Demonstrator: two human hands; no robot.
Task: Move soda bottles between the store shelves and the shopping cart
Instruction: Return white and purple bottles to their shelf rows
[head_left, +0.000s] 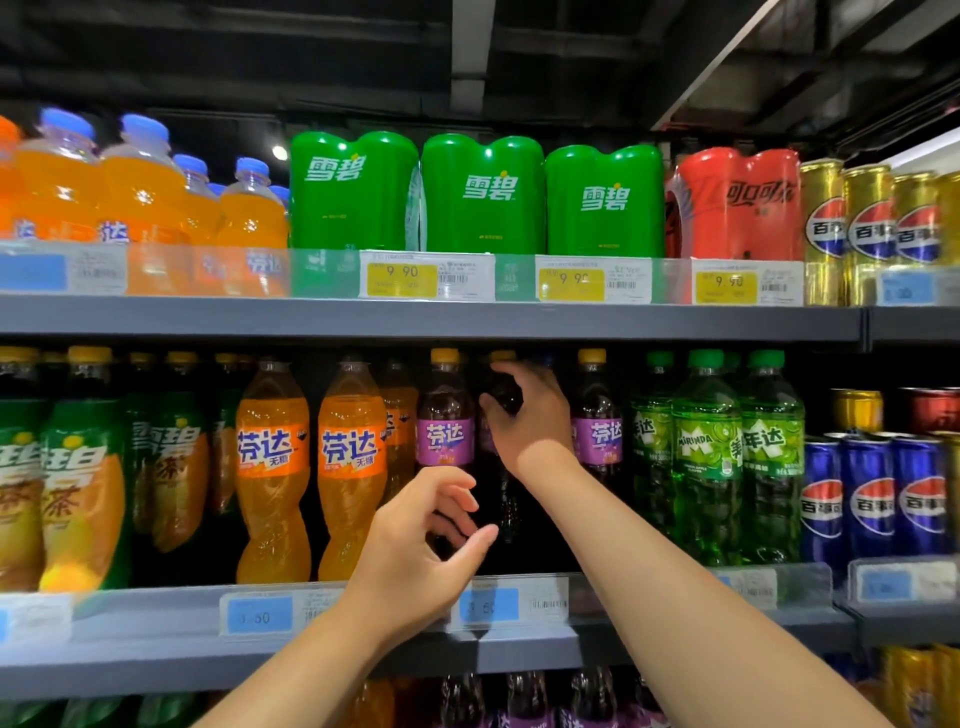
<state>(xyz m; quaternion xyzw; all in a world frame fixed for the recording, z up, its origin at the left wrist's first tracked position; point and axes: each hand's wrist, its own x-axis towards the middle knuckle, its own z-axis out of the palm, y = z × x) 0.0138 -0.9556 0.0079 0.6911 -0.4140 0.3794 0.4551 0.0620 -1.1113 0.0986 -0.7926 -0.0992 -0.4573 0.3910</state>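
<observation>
- Right hand (530, 415) is wrapped over the shoulder of a dark plastic grape-soda bottle (506, 501) with a yellow cap and purple label. The fingers curl round its neck just under the cap, so that's a proper clamped hold.
- Left hand (421, 551) hovers low beside that bottle's belly, fingers loosely curved, thumb out, holding nothing. Can't tell if the thumb tip actually touches the plastic.
- That bottle stands upright in the front row of the store shelf, its foot hidden behind the left hand. No shopping cart in view anywhere.
- Step-wise, my guess is this is the pick: bottle grabbed but not out of the row. Could equally be it going back in, honestly can't say from one look.
- If it's a pick, the next move is a straight pull toward the body, with the left hand cupping the bottom for the weight, then away to wherever the cart is.
- Tight spots: matching purple-label bottles (445, 431) stand right up against it on either side, so no sideways swing. The grey upper shelf board (415, 318) sits just above its cap, so there's barely any lift room.
- Just below and in front of it, the clear price-tag rail (488, 605) forms a lip the base has to clear.
- Further left of it are twisty orange soda bottles (272, 467), further right green ones (706, 452), neither in the way. The open room is all toward the person.
</observation>
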